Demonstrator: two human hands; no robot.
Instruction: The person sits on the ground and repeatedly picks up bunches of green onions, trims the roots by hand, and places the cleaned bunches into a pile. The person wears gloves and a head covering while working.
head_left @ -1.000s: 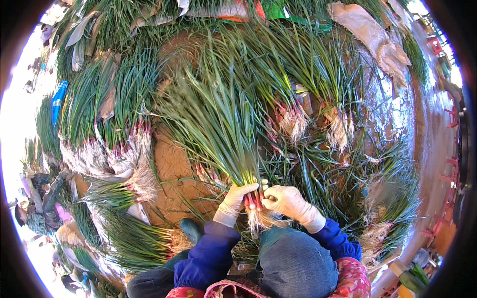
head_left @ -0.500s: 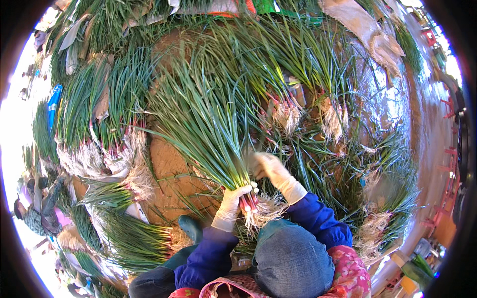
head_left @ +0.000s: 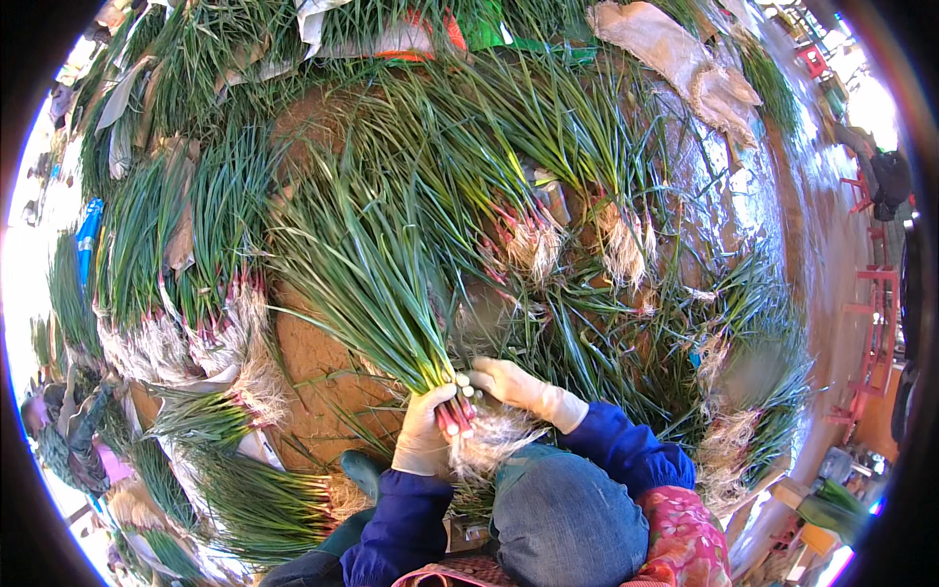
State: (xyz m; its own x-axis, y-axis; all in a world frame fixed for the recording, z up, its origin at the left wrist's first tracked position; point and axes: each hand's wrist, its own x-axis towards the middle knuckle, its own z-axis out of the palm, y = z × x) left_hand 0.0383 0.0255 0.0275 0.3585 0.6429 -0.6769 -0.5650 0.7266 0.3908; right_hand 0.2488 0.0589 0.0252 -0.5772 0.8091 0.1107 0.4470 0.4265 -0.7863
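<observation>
My left hand (head_left: 423, 428), in a pale glove, grips a large bunch of green garlic (head_left: 377, 284) around its lower stems. The long flat leaves fan out away from me. Pinkish-white stem ends and pale stringy roots (head_left: 489, 440) stick out on my side of the fist. Just right of the stems is my gloved right hand (head_left: 516, 384), its fingers curled and closed against the bunch's edge. Whether a stalk lies between those fingertips cannot be made out.
Bundled green garlic (head_left: 186, 323) lies in rows at the left, roots toward me. More bundles (head_left: 533, 235) and loose leaves spread ahead and right. A beige sack (head_left: 675, 59) lies at the far right. A rounded denim-covered shape (head_left: 570, 516) fills the lower middle. Red stools (head_left: 871, 333) stand beyond, right.
My right hand, blurred and raised beside the leaves before, has come down to the stems with its fingers closed. My left hand still grips the bunch. The whole view has shifted slightly.
</observation>
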